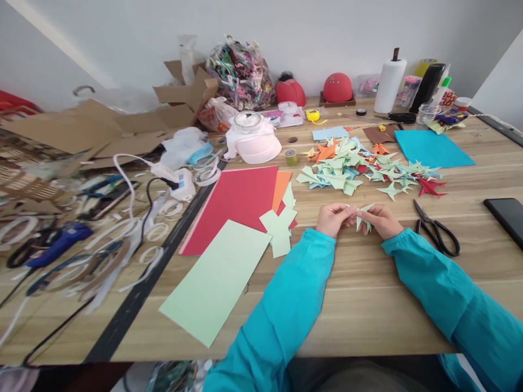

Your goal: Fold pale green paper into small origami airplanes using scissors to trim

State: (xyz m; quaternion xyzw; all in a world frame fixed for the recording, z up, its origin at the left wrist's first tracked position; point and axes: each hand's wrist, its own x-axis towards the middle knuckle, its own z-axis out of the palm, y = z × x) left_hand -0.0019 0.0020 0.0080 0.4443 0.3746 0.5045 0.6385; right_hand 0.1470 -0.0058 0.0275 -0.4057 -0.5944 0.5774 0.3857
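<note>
Both hands meet over the table around a small piece of folded pale green paper (pixel 363 219). My left hand (pixel 333 218) pinches its left side, and my right hand (pixel 382 220) is closed on its right side; the fingers hide part of the folds. Beyond the hands lies a heap of folded paper shapes (pixel 343 169), mostly pale green with some orange, blue and red. Black-handled scissors (pixel 437 228) rest to the right of my right hand. Left of my left hand are cut green paper pieces (pixel 281 231), a pale green sheet (pixel 216 280) and red sheets (pixel 241 207).
A phone (pixel 506 218) lies at the right edge, and blue paper (pixel 433 148) at the back right. A white bottle (pixel 390 87) and red pincushion (pixel 339 88) stand near the wall. Cords, a blue glue gun (pixel 61 245) and cardboard (pixel 93 128) clutter the left.
</note>
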